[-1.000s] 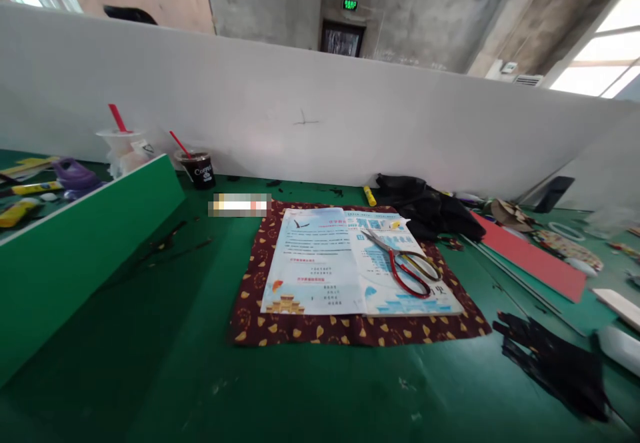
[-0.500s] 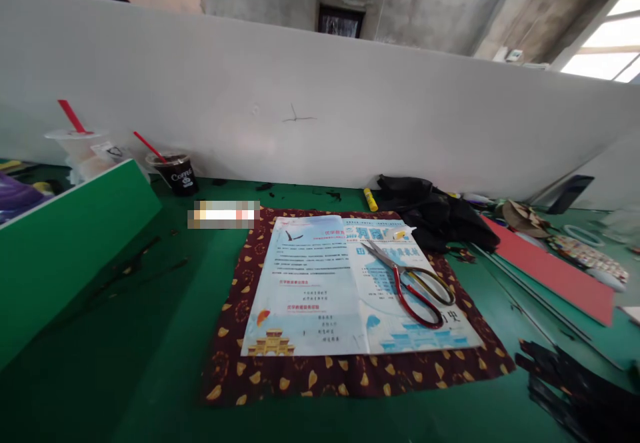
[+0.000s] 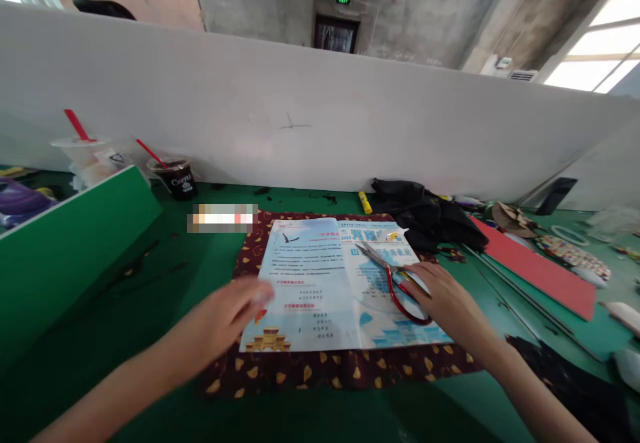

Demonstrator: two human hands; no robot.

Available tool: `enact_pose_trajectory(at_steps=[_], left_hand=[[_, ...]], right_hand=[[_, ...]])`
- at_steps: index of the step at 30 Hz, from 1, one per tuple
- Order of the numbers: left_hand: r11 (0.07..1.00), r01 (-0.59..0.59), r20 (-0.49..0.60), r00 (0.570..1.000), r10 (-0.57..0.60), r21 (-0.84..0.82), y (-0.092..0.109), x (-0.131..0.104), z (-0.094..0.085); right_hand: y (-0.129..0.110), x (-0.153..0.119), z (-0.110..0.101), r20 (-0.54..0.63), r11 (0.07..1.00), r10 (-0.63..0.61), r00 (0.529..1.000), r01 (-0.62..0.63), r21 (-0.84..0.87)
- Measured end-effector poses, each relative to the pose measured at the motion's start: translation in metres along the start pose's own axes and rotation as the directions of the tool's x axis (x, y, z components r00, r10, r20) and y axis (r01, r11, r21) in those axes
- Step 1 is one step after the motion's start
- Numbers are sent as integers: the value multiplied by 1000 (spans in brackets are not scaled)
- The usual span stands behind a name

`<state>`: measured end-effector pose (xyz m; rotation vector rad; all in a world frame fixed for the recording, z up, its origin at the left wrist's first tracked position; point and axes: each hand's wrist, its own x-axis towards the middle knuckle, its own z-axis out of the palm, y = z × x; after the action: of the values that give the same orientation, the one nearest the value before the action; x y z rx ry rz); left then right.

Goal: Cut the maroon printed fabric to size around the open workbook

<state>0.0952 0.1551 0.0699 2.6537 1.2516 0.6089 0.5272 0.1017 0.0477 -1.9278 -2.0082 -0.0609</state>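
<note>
An unfolded printed sheet (image 3: 320, 309) lies on a dark red cloth with a yellow leaf pattern (image 3: 310, 371). Scissors with red-edged handles (image 3: 391, 286) rest on the sheet's right half, blades pointing up and left. My right hand (image 3: 435, 293) is over the scissors' handles; whether its fingers grip them is unclear. Above the sheet's left edge is my left hand (image 3: 230, 309), blurred by motion, its fingers pointing right and their closure hard to make out. A small white tube with a yellow label (image 3: 395, 234) lies at the sheet's upper right.
A green board (image 3: 75, 249) and two cups, one a dark coffee cup (image 3: 181, 179), stand at the left. A yellow glue stick (image 3: 365, 203) and black cloth (image 3: 425, 213) lie behind the sheet. At the right are a red board (image 3: 537, 269) and more black material (image 3: 575, 389).
Both my hands have come into view, the left over the sheet's left edge and the right at the scissors. The camera view has shifted slightly.
</note>
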Motion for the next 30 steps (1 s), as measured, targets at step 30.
enact_pose_trajectory(at_steps=[30], left_hand=[[853, -504, -126, 845, 520, 138, 38, -9, 42]], right_hand=[[18, -4, 15, 83, 959, 244, 966, -253, 125]])
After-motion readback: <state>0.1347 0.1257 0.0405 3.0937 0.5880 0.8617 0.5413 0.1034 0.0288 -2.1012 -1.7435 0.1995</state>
